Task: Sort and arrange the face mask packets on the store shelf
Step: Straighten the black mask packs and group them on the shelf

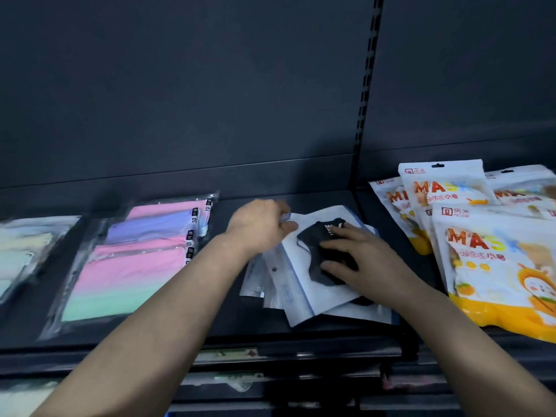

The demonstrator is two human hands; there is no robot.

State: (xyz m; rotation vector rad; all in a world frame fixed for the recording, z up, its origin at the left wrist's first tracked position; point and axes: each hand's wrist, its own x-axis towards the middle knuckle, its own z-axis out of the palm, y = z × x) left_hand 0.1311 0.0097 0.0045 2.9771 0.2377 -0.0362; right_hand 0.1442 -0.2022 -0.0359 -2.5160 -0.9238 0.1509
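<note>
Left hand is gripping the far-left corner of the top packet. The thumb is lying on its face and the fingers are curling over the edge, with their tips hidden behind the hand itself.

Right hand is lying flat with fingers spread, pressing on the black mask that shows through that packet and covering much of it. The white lettering on the mask is too small to read.

The top packet is sitting on a fanned stack of packets in the middle of the dark shelf. Only the edges of the lower ones are peeking out, so they cannot be counted.

To the left, pastel packets are lying overlapped. Glare on their clear wrap is blurring the outlines.

A far-left packet is running off the frame edge, and its contents are washed out.

To the right, orange MASK packets are overlapping one another. The rear ones are half covered and the outermost is cut off by the frame.

Below the shelf lip, lower-shelf goods are showing only as blurred slivers.
</note>
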